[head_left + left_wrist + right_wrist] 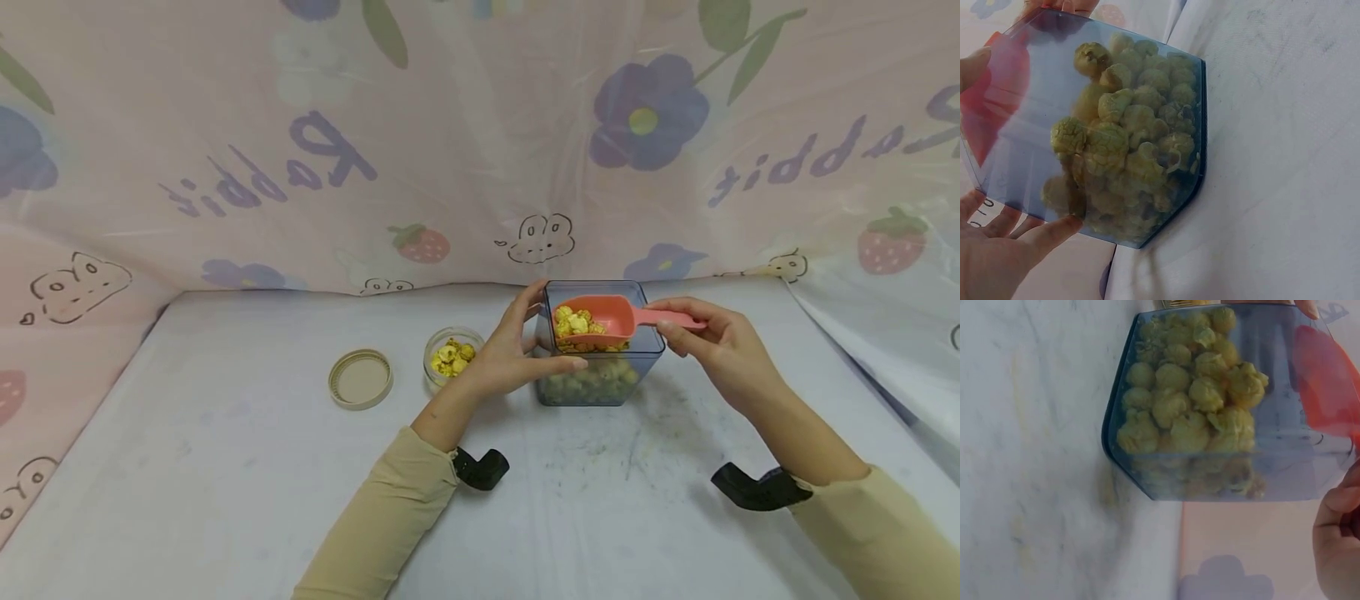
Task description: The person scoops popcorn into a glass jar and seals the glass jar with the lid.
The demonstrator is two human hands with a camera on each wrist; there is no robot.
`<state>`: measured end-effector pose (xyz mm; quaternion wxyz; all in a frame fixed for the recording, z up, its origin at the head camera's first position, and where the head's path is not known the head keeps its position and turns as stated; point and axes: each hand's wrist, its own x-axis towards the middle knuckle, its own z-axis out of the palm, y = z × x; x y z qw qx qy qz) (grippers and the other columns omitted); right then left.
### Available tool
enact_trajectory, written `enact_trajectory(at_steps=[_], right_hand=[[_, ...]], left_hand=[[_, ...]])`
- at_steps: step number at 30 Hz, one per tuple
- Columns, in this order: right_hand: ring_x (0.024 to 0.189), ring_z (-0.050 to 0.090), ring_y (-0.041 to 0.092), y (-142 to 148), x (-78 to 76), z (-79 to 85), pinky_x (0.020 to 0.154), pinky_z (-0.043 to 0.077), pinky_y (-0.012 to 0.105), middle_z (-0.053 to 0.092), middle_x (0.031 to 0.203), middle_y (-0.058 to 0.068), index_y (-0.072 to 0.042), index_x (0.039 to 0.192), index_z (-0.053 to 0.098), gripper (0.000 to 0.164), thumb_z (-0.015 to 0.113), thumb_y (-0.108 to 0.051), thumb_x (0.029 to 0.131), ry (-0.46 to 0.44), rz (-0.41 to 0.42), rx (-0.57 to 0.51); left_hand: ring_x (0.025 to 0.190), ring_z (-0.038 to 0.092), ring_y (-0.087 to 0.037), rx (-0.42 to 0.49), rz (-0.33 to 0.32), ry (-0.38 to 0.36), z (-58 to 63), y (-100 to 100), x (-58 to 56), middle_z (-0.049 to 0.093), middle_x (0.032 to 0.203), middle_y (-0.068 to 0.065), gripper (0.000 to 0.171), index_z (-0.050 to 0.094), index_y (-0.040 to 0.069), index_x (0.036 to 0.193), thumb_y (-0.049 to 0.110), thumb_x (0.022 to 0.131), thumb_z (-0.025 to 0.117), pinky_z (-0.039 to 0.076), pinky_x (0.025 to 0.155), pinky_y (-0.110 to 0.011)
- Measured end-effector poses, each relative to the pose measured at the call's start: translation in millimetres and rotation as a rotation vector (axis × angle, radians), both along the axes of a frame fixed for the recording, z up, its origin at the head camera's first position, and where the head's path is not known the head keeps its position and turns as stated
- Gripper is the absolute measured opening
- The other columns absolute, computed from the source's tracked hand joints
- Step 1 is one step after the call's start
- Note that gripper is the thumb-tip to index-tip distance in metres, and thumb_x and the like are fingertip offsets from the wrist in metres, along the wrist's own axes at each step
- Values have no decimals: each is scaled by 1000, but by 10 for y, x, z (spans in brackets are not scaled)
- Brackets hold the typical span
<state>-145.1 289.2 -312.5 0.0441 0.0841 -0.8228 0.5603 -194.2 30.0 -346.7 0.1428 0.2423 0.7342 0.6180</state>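
At nine o'clock, the left hand (504, 357) clasps the container (642, 365) — likely for steadiness; at three, the right hand (718, 348) pinches the scoop (617, 317), presumably balancing popcorn (576, 322).

Pink floral sheet (465, 158) behind; white tabletop (225, 483), perhaps cloth-covered; faint smudges.

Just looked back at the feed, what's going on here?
A person's left hand steadies a clear box part full of popcorn. Their right hand holds a pink scoop by its handle, its bowl, loaded with popcorn, in the upper part of the box. To the left, a small jar also has popcorn in it, and a round lid lies beside it on the table.
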Motion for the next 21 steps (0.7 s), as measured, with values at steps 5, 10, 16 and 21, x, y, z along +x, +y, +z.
enact_trajectory(at_steps=[5, 10, 16, 21], right_hand=[[69, 46, 10, -2, 2, -31, 58, 32, 28, 53, 72, -7, -17, 109, 67, 18, 59, -9, 95, -4, 0, -52], [70, 46, 11, 6, 7, -39, 58, 34, 26, 55, 76, -7, -17, 109, 67, 20, 60, -7, 94, -6, 5, -79], [71, 47, 10, 4, 41, -9, 58, 37, 23, 57, 78, -8, -15, 110, 68, 20, 61, -8, 94, 12, -13, -84], [70, 48, 9, -5, 80, 32, 58, 39, 22, 58, 78, -10, -11, 113, 69, 21, 62, -8, 93, 37, -28, -81]], left_hand=[[145, 21, -21, -8, 4, 1, 0, -2, 7, 18, 156, -4, 101, 13, 32, 152, 18, 78, 80, 39, 109, -43], [146, 19, -21, -33, 2, 7, 10, -4, 19, 16, 158, -1, 102, 11, 32, 153, 21, 79, 80, 37, 111, -44], [145, 23, -23, -132, 43, 70, 53, -25, 45, 20, 159, 3, 103, 12, 30, 154, 30, 77, 81, 33, 113, -44], [146, 22, -23, -224, 83, 138, 108, -56, 91, 19, 159, 2, 102, 15, 31, 154, 38, 76, 81, 28, 114, -51]])
